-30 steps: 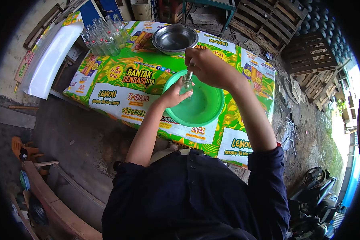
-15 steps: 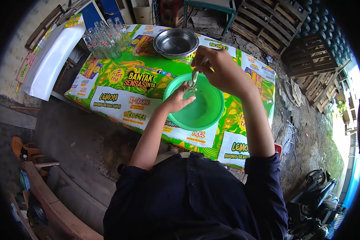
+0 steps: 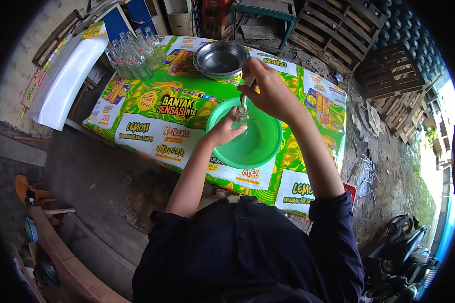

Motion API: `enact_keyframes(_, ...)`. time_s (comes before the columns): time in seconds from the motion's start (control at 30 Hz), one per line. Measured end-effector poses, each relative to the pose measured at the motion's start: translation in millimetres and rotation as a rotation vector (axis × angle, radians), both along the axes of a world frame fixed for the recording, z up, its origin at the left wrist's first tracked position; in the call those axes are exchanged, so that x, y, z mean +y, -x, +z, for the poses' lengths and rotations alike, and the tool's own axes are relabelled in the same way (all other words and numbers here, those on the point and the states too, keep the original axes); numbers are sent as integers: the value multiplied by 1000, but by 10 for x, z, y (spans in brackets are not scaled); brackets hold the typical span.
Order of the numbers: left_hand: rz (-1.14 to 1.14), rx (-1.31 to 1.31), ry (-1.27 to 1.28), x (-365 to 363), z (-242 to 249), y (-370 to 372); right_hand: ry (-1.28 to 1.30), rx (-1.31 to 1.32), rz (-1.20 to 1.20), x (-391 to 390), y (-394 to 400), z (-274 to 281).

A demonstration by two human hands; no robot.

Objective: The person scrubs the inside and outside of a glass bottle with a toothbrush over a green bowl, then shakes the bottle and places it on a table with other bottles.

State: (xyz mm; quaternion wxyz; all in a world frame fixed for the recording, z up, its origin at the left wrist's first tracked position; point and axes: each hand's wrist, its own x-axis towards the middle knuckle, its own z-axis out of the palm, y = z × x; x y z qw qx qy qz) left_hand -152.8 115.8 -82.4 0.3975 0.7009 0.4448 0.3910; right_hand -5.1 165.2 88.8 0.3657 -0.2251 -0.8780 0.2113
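Over the basin (image 3: 260,139), a bottle (image 3: 241,116) seemingly points upward.

the head view looks from the person's head, above and behind the grip of the left hand (image 3: 226,131) and right hand (image 3: 269,92), facing forward and steeply down. it sits close, the dark shirt (image 3: 247,247) filling the near side of the grip, yet its wide round field, black at the corners, reaches past the table (image 3: 174,83) to wooden pallets (image 3: 338,33) beyond the grip on the right.
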Motion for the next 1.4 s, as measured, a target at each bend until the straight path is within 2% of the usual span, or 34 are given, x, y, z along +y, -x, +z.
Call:
enact_keyframes(0.03,14,8,-32,11,-5,-2,-33,52,-1,-44,-5,87)
enact_keyframes(0.07,25,17,-61,22,-13,-13,44,38,-21,-99,-15,145)
enact_keyframes(0.17,25,0,-76,65,-51,29,99,-102,10,-52,46,-199)
enact_keyframes(0.2,29,-7,-70,53,-68,61,193,-109,27,-60,41,-211)
enact_keyframes(0.3,39,-78,-30,54,-139,80,309,50,85,-57,-18,-131)
enact_keyframes(0.33,34,-54,-52,74,-161,109,255,98,102,-36,-15,-107)
enact_keyframes(0.43,33,-59,-67,51,-119,81,210,-198,41,-83,46,-187)
enact_keyframes(0.5,43,-80,-97,43,-127,88,264,-94,73,-56,16,-57)
enact_keyframes(0.57,48,7,-148,57,-113,95,261,68,111,-63,-11,82)
enact_keyframes(0.6,49,53,-170,40,-99,100,223,59,121,-81,18,46)
enact_keyframes(0.7,59,-89,-69,17,-47,69,232,-65,116,-37,76,-135)
enact_keyframes(0.73,51,-43,-99,13,-61,82,171,-7,139,-31,66,-134)
enact_keyframes(0.8,37,44,-163,31,-78,88,233,-8,87,-69,70,-57)
enact_keyframes(0.9,29,-116,-34,15,-55,46,179,-26,84,-41,112,-260)
enact_keyframes(0.97,70,-92,-41,-12,19,30,199,-88,61,-35,131,-312)
enact_keyframes(1.0,93,-86,-39,-39,40,4,251,-133,46,-105,100,-106)
enact_keyframes(1.1,68,23,-125,-3,-37,93,-192,-220,-108,-198,28,150)
enact_keyframes(1.23,57,-32,-27,9,-32,52,150,-183,16,-157,66,37)
enact_keyframes(1.3,34,-86,-23,67,-158,94,165,-16,-26,-110,-40,151)
enact_keyframes(1.33,23,-112,-18,76,-220,103,158,-57,-46,-76,-96,218)
enact_keyframes(1.4,104,86,-80,101,-256,77,194,-59,-69,28,-156,245)
